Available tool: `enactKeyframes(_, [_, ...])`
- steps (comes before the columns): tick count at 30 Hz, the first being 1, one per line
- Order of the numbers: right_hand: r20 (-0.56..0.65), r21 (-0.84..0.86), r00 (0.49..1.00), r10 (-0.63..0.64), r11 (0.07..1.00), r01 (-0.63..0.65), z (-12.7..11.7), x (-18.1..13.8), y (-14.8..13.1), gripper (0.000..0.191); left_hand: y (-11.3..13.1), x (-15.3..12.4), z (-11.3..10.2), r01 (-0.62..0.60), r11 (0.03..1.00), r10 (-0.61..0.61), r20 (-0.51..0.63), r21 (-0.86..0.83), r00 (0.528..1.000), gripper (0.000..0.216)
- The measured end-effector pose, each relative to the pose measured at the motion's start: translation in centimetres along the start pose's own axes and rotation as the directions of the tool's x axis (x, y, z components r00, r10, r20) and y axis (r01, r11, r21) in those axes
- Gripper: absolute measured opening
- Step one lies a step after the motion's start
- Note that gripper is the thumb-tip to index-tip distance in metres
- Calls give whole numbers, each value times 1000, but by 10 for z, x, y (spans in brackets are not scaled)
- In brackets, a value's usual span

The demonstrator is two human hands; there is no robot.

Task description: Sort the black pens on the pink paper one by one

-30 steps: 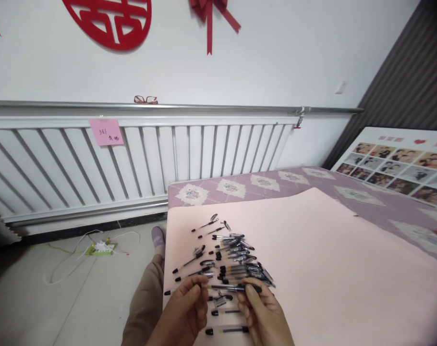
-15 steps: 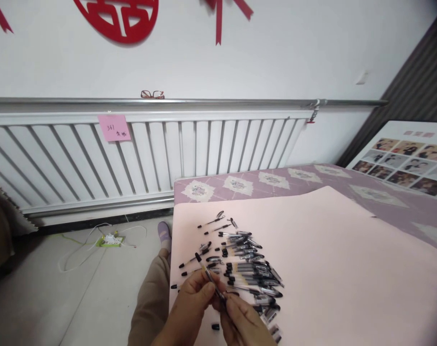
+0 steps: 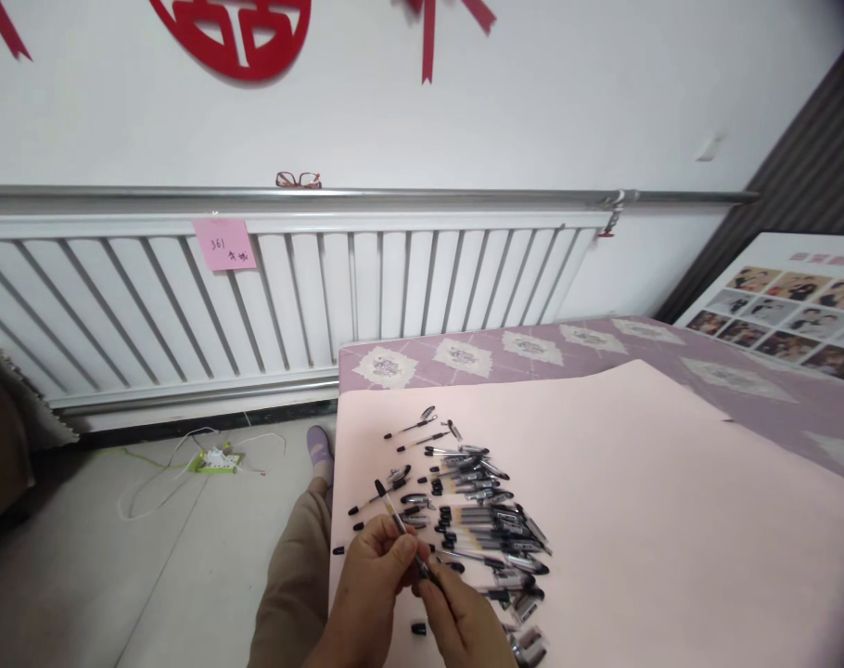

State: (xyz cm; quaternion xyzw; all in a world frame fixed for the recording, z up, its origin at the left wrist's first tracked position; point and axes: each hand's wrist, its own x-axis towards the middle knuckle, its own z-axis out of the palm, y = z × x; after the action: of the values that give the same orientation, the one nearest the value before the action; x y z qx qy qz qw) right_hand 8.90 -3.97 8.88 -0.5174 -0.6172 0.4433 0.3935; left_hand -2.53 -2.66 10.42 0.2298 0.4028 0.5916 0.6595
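In the head view, a person holds a black-tipped pen (image 3: 392,507) in both hands over the near left part of a pink sheet (image 3: 645,538). The left hand (image 3: 373,580) has its thumb and fingers closed on the barrel; the right hand (image 3: 464,617), fingers also closed, grips the lower end, which those fingers partly hide. The pen tilts, its dark tip pointing away to the left. Beyond the hands, loose pens (image 3: 481,515) lie bunched on the sheet's left half, several apart from the rest along its left edge. A purple flowered cover (image 3: 547,366) borders the sheet's far side, with a white radiator (image 3: 366,278) behind. Left of the sheet, a power strip (image 3: 217,461) lies on the floor.
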Motion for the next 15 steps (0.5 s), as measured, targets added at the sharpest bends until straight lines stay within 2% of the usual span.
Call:
enactKeyframes(3, [-139,-173,989,-59,984,34,7,-3,9,28,0,0,0,2,1000,-1,-37,20,999,24])
enactKeyframes(5, [-171,-250,983,-71,968,26,11,-4,13,28,0,-1,0,-3,999,5,-51,34,999,25])
enactKeyframes(7, [-162,-221,985,-66,975,29,11,-4,14,27,1,0,-1,-11,999,13,-39,46,999,24])
enactKeyframes(9, [-99,-63,995,-18,998,11,9,-2,10,29,3,0,-2,-22,998,21,18,57,1000,21])
enactKeyframes(11, [25,173,995,101,979,-104,7,-2,6,37,5,1,-3,-35,998,30,103,55,994,18])
enactKeyframes(13, [177,384,956,234,878,-287,5,-3,2,47,6,2,-5,-34,999,29,181,23,983,16])
enactKeyframes(15, [302,516,908,289,752,-411,4,-4,-1,53,6,1,-6,-2,1000,9,236,-29,972,16])
